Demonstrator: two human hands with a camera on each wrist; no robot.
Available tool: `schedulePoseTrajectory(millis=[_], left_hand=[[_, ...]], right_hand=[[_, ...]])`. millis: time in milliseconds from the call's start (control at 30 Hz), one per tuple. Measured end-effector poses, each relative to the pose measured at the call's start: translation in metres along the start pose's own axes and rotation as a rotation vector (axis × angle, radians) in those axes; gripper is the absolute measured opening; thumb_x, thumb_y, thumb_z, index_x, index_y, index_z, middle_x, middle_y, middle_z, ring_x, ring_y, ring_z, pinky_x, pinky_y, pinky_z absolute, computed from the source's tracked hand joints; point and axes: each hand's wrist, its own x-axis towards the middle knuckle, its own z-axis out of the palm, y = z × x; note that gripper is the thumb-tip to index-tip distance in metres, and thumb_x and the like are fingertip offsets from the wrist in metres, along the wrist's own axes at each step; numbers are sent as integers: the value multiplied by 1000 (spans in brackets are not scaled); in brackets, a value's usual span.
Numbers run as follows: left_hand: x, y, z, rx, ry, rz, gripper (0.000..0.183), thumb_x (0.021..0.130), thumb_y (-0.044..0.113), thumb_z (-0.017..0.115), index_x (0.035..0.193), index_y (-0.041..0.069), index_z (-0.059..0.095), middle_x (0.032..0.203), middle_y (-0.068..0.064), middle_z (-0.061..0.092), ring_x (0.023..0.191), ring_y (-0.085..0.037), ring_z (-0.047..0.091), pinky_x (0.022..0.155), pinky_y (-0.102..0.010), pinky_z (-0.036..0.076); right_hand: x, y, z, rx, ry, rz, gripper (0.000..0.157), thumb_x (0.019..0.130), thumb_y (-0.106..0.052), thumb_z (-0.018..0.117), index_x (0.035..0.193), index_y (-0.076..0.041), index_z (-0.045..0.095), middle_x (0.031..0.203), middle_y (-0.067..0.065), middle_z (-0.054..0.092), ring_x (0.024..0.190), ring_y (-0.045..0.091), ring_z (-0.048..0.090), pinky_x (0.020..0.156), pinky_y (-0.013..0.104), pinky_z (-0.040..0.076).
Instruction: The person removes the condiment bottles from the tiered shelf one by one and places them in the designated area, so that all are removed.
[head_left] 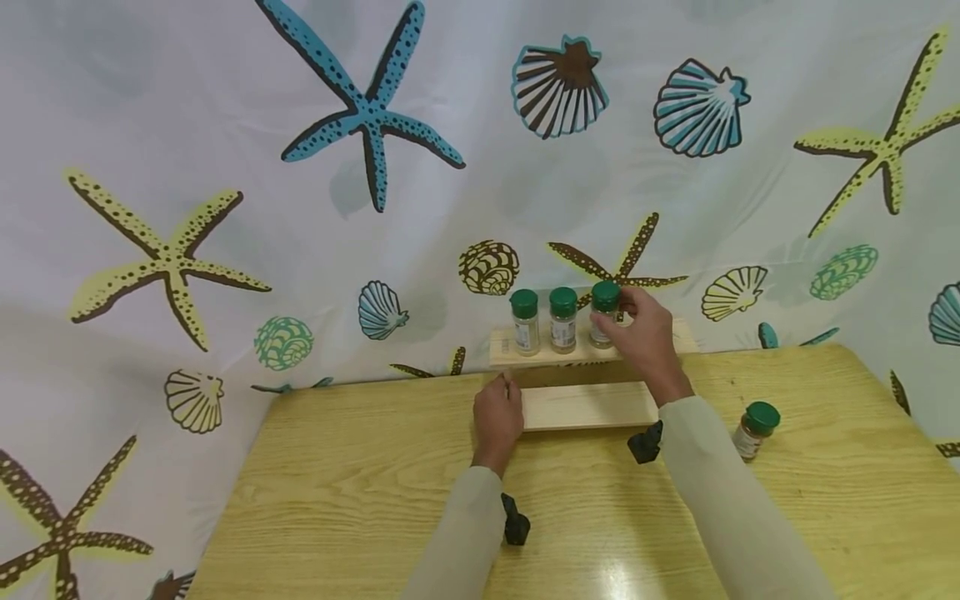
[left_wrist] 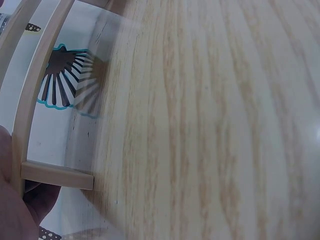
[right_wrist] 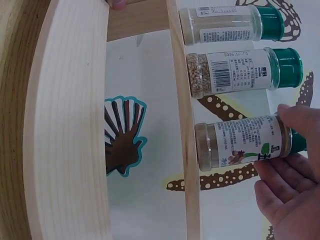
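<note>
A two-tier wooden spice rack (head_left: 588, 407) stands against the patterned cloth. My left hand (head_left: 498, 417) grips its left end; the left wrist view shows fingers around the wooden side piece (left_wrist: 31, 107). With thumb and fingers, my right hand (head_left: 643, 333) pinches a spice jar (right_wrist: 245, 142) near its green cap, the jar upright at the upper shelf (head_left: 506, 357). To its left on that shelf stand a jar of pale grains (right_wrist: 227, 74) and another jar of light powder (right_wrist: 222, 26), both green-capped. The lower shelf (right_wrist: 70, 125) bears no jars.
One more green-capped jar (head_left: 753, 429) stands on the wood-grain table (head_left: 337, 483), right of the rack and beside my right forearm. Behind the table hangs a white cloth (head_left: 465, 217) printed with starfish and shells. Black wrist devices (head_left: 515, 521) are on both arms.
</note>
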Motion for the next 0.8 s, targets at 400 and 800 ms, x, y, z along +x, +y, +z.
schedulePoseTrajectory(millis=[400, 800], left_hand=[[-1, 2, -2, -7, 9, 12, 27, 99, 15, 49, 101, -4, 68, 87, -18, 71, 77, -28, 69, 63, -37, 55], [0, 2, -2, 8, -15, -30, 27, 99, 16, 49, 102, -3, 68, 89, -17, 71, 81, -28, 69, 66, -38, 55]], right_hand=[[0, -5, 2, -26, 29, -6, 46, 88, -26, 68, 124, -2, 55, 114, 17, 63, 107, 33, 59, 95, 49, 45], [1, 0, 2, -34, 50, -23, 44, 86, -25, 69, 122, -2, 57, 110, 17, 64, 104, 33, 60, 94, 47, 46]])
